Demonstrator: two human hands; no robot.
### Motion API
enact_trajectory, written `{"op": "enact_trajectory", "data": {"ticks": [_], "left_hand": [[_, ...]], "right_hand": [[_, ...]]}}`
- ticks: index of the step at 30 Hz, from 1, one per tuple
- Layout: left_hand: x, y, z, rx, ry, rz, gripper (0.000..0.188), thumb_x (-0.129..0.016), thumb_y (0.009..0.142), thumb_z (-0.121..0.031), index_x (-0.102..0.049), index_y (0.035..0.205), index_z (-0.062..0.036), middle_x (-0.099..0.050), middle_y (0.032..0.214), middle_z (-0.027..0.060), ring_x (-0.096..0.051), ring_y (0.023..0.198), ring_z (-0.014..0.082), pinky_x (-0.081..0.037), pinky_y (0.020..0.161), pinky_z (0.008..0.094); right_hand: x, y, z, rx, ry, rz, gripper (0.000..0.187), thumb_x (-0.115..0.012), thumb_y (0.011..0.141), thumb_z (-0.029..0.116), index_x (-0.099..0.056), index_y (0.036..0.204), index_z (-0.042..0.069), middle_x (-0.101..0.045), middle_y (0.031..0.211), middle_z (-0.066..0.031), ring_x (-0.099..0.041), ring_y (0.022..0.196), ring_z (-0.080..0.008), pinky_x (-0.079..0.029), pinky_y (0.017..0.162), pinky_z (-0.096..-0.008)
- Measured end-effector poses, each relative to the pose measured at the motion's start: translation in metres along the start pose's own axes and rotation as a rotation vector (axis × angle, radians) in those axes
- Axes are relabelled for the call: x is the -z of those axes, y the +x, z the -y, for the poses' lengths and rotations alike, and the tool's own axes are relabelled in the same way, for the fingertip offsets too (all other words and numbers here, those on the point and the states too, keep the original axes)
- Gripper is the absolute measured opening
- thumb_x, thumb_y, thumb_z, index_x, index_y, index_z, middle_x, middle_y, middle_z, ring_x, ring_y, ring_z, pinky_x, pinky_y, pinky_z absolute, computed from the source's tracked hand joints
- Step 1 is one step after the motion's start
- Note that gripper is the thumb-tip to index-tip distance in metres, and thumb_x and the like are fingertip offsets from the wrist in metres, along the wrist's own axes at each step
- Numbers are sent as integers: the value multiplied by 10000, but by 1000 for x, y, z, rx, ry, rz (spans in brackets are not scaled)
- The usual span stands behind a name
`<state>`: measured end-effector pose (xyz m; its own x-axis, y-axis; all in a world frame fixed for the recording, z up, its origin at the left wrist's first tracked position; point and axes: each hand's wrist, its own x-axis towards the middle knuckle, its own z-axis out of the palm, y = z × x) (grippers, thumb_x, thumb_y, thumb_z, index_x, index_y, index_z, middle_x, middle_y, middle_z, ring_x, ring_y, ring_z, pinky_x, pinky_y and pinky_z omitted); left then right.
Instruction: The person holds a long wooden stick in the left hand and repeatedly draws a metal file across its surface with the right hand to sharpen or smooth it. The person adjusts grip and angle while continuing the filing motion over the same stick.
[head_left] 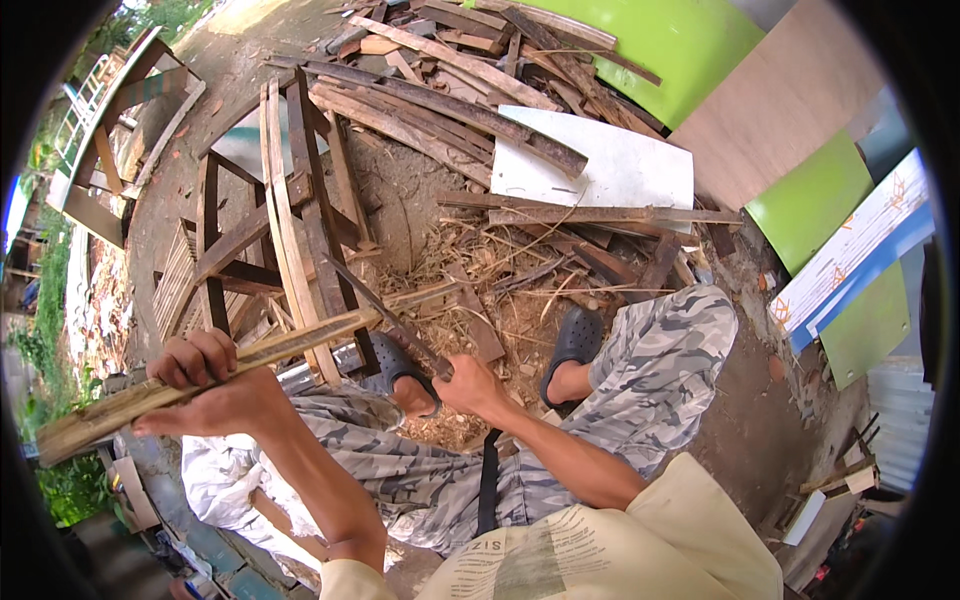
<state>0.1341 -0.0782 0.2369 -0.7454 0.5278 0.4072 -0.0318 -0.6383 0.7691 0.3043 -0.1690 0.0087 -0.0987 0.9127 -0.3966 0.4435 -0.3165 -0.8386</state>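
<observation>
A long, rough strip of wood [290, 345] slants from the lower left toward the middle, in front of my left knee. My left hand [215, 385] is wrapped round it near its outer end, thumb beneath and fingers over the top. My right hand [472, 388] is closed on the handle of a long, dark-bladed knife [392, 318], which looks like a machete. Its blade points away and to the left, passing close by the wood's far end; whether they touch I cannot tell. Beyond the wood stands a dark wooden frame [318, 215] with pale battens [283, 240] leaning on it.
Wood shavings [450, 425] litter the ground around my grey clogs [573, 345]. A heap of old boards [430, 110] lies ahead, with a white panel [600, 165] among it. Green and brown sheets [780, 85] lie at the right. Another wooden frame [120, 140] stands far left.
</observation>
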Motion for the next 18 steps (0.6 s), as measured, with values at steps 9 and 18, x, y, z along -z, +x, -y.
{"op": "enact_trajectory", "data": {"ticks": [9,18], "left_hand": [[2,-3,0,-4,-15,68,703,-358,825,-842,-264,663,-165,-237,551,-27,-220,430,95,-153,417,258],[2,-1,1,11,9,47,683,-299,860,-822,-243,652,-174,-227,558,-31,-199,459,103,-144,445,268]], "right_hand": [[2,-3,-11,-61,55,93,242,-650,770,223,-663,892,15,-635,643,-208,-660,671,-387,-511,631,-446],[26,-44,62,73,-10,94,273,-642,777,259,-658,824,-9,-636,668,-232,-640,678,-421,-499,638,-469]]}}
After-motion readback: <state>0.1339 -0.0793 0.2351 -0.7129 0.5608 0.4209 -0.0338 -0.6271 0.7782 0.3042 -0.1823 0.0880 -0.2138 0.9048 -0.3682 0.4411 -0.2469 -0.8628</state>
